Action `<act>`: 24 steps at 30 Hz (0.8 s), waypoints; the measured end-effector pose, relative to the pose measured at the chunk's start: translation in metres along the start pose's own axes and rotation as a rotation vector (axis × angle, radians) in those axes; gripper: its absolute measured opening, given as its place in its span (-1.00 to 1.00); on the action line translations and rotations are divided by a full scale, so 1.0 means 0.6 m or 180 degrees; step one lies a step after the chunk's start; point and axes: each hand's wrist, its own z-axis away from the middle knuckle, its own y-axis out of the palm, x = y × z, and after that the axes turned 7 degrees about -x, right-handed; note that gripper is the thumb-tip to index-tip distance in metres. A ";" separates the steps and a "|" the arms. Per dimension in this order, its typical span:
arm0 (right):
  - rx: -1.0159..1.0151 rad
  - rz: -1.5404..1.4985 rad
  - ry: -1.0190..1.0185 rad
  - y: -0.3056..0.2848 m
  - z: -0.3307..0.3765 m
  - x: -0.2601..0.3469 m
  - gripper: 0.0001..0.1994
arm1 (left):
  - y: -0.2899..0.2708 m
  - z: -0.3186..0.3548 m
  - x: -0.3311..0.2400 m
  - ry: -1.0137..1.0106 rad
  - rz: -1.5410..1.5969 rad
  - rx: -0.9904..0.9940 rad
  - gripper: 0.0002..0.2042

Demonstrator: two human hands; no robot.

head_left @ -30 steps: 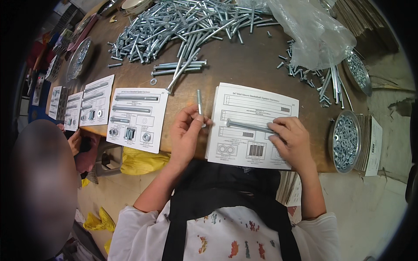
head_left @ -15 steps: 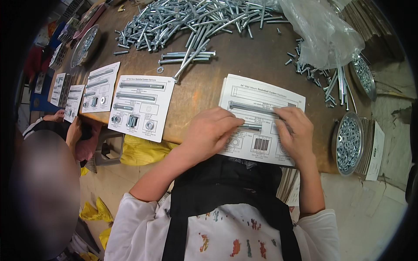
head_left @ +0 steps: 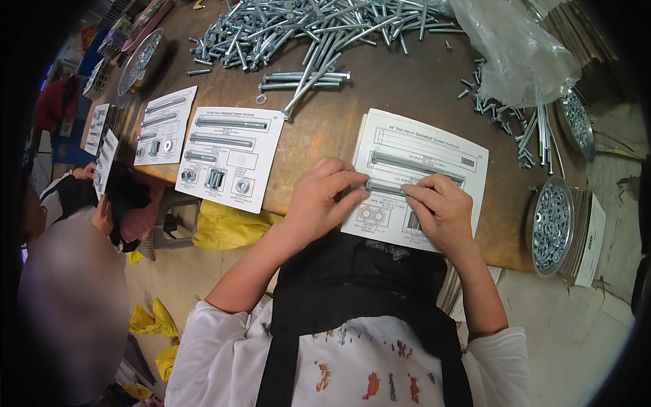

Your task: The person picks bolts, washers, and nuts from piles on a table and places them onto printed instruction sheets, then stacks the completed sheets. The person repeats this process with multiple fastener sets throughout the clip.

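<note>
A white printed card lies at the table's front edge, directly before me, with further sheets showing beneath its left edge. Along its upper part rests a long hex bolt, lined up with the printing. Below it is a shorter bolt, pinched at both ends. My left hand closes thumb and fingers on its left end. The right end is under the fingertips of my right hand, which cover part of the card's lower right.
A heap of bolts spreads across the far table. Finished-looking cards with hardware stand in a row leftward. Bowls of washers or nuts sit right, near a clear plastic bag. Another person's hand holds a card at far left.
My right hand has shifted from the long bolt's right end down to the shorter bolt. The other person's card has turned more edge-on. The whole view has shifted slightly.
</note>
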 end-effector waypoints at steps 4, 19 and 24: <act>-0.0044 -0.0116 0.0070 -0.006 0.001 -0.004 -0.78 | 0.001 -0.011 0.000 0.0029 0.0028 0.0177 -0.69; -0.0460 0.0067 0.1105 -0.088 0.022 -0.085 -0.82 | 0.013 -0.086 0.010 -0.0489 0.0332 0.0246 -0.80; -0.0542 0.0077 0.0867 -0.085 0.027 -0.092 -0.85 | 0.013 -0.087 0.015 -0.0281 0.0142 0.0247 -0.82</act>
